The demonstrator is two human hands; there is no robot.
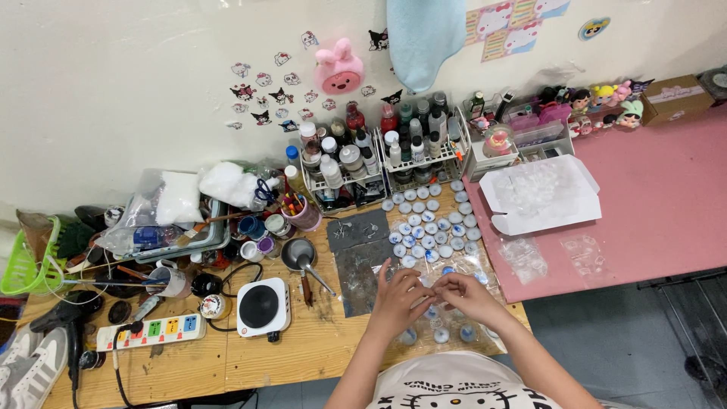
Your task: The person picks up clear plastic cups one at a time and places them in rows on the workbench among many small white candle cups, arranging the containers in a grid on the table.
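Together, the left hand (pixel 399 297) and right hand (pixel 467 294) met fingertip to fingertip, pinched narrowly on something too small to identify, just above the small round blue-and-white pieces (pixel 426 227) spread in rows within easy reach on the wooden table (pixel 303 348).

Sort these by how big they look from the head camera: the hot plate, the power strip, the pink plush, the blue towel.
1. blue towel
2. power strip
3. hot plate
4. pink plush
The strip and plate look close.
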